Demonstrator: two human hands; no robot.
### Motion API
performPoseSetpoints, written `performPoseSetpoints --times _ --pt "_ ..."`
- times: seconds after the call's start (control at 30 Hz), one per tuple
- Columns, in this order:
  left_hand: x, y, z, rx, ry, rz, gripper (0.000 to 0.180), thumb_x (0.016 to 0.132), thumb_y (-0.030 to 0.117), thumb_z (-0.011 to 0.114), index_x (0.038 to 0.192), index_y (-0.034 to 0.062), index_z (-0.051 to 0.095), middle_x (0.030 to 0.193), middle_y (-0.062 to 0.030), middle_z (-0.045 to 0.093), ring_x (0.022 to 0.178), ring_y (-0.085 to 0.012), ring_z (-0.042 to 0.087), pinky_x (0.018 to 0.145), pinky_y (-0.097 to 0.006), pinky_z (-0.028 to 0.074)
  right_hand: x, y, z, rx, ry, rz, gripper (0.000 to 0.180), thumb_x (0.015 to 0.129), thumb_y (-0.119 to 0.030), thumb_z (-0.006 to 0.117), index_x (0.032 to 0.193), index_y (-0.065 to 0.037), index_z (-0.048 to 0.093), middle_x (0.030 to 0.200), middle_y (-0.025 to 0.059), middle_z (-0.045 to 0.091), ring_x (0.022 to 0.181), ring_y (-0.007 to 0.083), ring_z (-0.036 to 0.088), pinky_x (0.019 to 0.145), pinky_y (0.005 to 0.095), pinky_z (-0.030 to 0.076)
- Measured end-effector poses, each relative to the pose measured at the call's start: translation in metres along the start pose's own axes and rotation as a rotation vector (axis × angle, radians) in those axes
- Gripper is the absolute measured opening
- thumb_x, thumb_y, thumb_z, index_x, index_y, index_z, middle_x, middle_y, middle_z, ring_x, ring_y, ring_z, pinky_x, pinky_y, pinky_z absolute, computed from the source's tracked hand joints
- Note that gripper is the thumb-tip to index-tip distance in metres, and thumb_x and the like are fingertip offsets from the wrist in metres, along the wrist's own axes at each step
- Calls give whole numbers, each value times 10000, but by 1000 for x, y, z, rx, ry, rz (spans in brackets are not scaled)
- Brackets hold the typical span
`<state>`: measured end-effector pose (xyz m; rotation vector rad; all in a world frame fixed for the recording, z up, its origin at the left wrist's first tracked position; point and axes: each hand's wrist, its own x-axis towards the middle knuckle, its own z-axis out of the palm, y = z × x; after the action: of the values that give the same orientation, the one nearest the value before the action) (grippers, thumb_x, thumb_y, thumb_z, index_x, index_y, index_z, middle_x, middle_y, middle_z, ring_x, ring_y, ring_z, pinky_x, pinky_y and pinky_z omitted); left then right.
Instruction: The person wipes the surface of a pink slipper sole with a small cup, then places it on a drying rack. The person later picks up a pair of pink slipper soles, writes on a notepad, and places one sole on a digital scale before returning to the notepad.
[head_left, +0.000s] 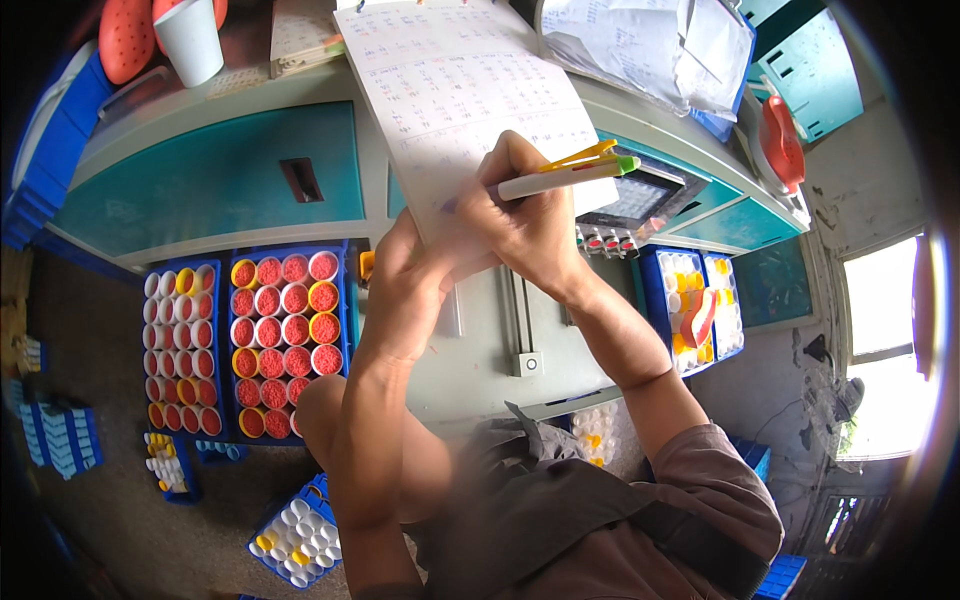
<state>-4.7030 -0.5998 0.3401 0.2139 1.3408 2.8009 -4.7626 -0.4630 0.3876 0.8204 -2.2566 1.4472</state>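
My right hand (530, 220) is closed around a white pen (570, 178) with a yellow clip and a green end. Its tip is lost in blur near the lower part of a ring-bound notepad (480, 95). Rows of handwriting cover the upper page, while the lower part looks blank. At the pad's lower left edge, my left hand (408, 290) grips the notepad; some of its fingers are hidden behind the paper and the right hand. Both hands are close together, above the front of a pale machine with teal panels (230, 175).
Left, blue trays (226, 350) carry cups of red pellets (295, 328). Another tray of white and yellow cups (300, 535) sits on the floor. A control panel with a screen (635, 195) lies right. On the machine top are a white cup (190, 42) and a clipboard with papers (645, 45).
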Motion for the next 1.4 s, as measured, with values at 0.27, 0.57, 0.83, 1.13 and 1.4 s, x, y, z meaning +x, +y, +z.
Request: performPoseSetpoints --times 0.27,0.57,0.83,1.13,1.4 --pt "1 9 -4 -129 -66 -22 402 1013 71 534 1394 -44 477 1323 -169 603 1218 -274 635 1054 -463 545 2 -19 -3 273 131 47 238 907 -116 730 846 0 531 692 41 608 626 97 603 513 262 450" --pt "1 11 -1 -42 -58 -1 429 1020 102 510 1395 -89 423 1343 -225 604 1223 -320 632 1016 -509 555 -25 -97 -50 569 -203 -842 226 934 -301 756 985 -88 701 789 57 711 563 95 610 454 213 404" --pt "2 9 -10 -174 -20 38 575 1107 426 350 1497 8 405 1451 -168 553 1294 -312 583 1047 -518 504 -28 -126 -53 653 25 -807 196 968 -305 730 939 -112 713 799 87 714 465 89 542 386 204 338" --pt "2 5 -14 181 340 111 777 1066 594 374 1534 -26 358 1501 -156 516 1388 -280 483 1162 -468 364 -72 -76 -101 308 -26 -509 146 957 -217 672 998 -77 671 805 96 737 562 121 619 482 241 446" --pt "9 14 8 -171 576 82 802 1064 591 370 1525 -65 359 1574 -200 419 1450 -326 395 1233 -477 254 -211 178 -193 -270 647 506 248 1034 -295 614 1090 -54 634 929 108 768 684 201 705 649 342 552"
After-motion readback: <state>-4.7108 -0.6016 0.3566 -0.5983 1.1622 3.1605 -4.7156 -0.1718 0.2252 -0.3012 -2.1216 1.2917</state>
